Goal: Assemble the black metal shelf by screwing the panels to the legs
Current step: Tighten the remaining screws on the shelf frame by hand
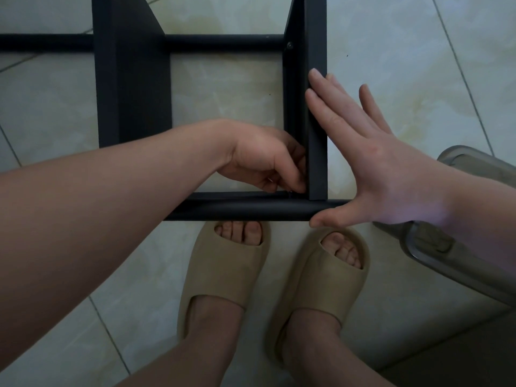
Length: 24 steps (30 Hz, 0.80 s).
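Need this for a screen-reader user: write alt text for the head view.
Seen from above, a left hand curls its fingers into the inner corner where a black panel meets a round black leg, while the right hand presses flat against the panel, thumb on the leg. Beige slippers stand on pale tiles.

The shelf frame lies on the floor in front of me. Its near leg runs left to right just beyond my slippers; the far leg lies parallel behind it. Between them cross the left panel and the right panel. A screw sits where the right panel meets the far leg. My left hand is inside the frame, at the right panel's near corner. My right hand lies against that panel's outer side, thumb on the near leg. A plastic container sits right of the frame, partly under my forearm.
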Each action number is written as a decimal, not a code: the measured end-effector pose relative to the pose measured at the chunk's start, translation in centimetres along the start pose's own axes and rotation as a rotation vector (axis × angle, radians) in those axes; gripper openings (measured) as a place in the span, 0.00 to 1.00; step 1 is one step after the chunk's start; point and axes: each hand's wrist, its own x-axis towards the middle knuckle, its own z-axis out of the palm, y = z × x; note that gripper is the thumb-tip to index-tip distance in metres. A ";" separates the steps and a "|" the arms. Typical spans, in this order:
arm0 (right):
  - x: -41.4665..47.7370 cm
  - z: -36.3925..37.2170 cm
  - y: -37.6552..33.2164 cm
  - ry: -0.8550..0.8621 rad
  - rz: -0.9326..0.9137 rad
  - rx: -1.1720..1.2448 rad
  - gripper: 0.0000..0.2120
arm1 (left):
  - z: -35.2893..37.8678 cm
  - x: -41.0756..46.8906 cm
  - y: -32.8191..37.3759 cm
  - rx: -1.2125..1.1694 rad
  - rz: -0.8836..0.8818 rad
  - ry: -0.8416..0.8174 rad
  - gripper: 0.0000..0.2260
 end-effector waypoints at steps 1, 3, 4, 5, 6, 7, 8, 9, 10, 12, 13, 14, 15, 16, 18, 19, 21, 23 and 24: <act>0.0 0.0 0.0 -0.001 -0.001 -0.001 0.64 | -0.1 0.0 0.0 0.015 -0.013 0.010 0.08; 0.0 0.0 0.0 -0.001 -0.004 -0.002 0.64 | -0.1 0.1 -0.1 0.050 -0.049 0.044 0.07; 0.0 0.0 0.0 0.001 -0.004 0.000 0.64 | -0.1 0.1 0.0 0.065 -0.065 0.051 0.08; 0.0 0.0 0.0 0.002 -0.004 0.001 0.64 | 0.0 0.2 0.0 0.070 -0.071 0.046 0.08; 0.0 0.0 0.0 0.003 -0.002 0.003 0.64 | 0.1 0.3 0.0 0.066 -0.070 0.034 0.09; 0.0 0.0 0.0 0.003 -0.001 0.005 0.65 | 0.2 0.4 0.1 0.055 -0.066 0.025 0.10; 0.0 0.0 0.0 0.004 0.000 0.006 0.64 | 0.2 0.4 0.1 0.046 -0.061 0.022 0.10; 0.0 0.0 0.0 0.004 -0.001 0.006 0.64 | 0.3 0.5 0.1 0.039 -0.055 0.020 0.10; 0.0 0.0 0.0 0.003 -0.002 0.004 0.64 | 0.3 0.5 0.1 0.032 -0.049 0.018 0.10; 0.0 0.0 -0.1 0.002 -0.002 0.002 0.64 | 0.3 0.4 0.2 0.016 -0.036 0.013 0.09; 0.0 0.0 -0.1 0.001 -0.002 0.001 0.64 | 0.3 0.4 0.2 0.009 -0.032 0.012 0.09; 0.0 0.0 -0.1 0.001 -0.002 0.001 0.64 | 0.3 0.3 0.2 0.001 -0.028 0.011 0.08; 0.0 0.0 -0.1 0.002 -0.001 0.002 0.64 | 0.4 0.3 0.1 -0.009 -0.024 0.010 0.08; 0.0 -0.1 -0.1 0.000 0.001 0.002 0.64 | 0.4 0.3 0.1 -0.021 -0.020 0.009 0.08; 0.0 -0.1 -0.1 -0.003 0.004 0.002 0.65 | 0.5 0.3 0.0 -0.047 -0.012 0.005 0.07; 0.0 -0.1 -0.1 -0.006 0.004 0.002 0.65 | 0.5 0.3 -0.1 -0.060 -0.007 0.003 0.07; 0.0 -0.1 -0.2 -0.009 0.004 0.001 0.65 | 0.5 0.2 -0.1 -0.082 0.000 -0.004 0.07; 0.0 -0.1 -0.2 -0.009 0.004 0.001 0.64 | 0.4 0.2 -0.2 -0.098 0.004 -0.017 0.08; 0.0 -0.1 -0.2 -0.008 0.003 0.001 0.64 | 0.4 0.3 -0.2 -0.104 0.004 -0.024 0.08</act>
